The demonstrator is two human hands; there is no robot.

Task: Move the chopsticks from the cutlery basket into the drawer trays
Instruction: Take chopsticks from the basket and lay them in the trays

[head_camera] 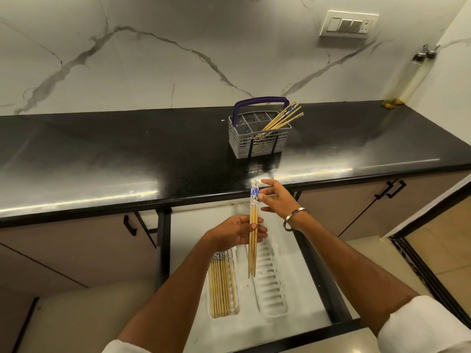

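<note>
A grey cutlery basket point(257, 138) with a purple handle stands on the black counter, and several chopsticks point(281, 119) lean out of its right side. Below it the drawer point(313, 284) is pulled out with two white trays inside. The left tray point(235, 281) holds several chopsticks point(220, 284). The right tray point(271, 284) has nothing in it. My left hand point(235, 231) grips a small bundle of blue-topped chopsticks point(253, 240) upright over the drawer. My right hand point(276, 197) touches the bundle's top end with its fingertips, fingers spread.
The black counter point(127, 154) runs along a marble wall. Cupboard doors with black handles point(390, 191) flank the open drawer. A switch plate point(348, 22) sits high on the wall, and a tall bottle point(410, 75) stands in the far right corner.
</note>
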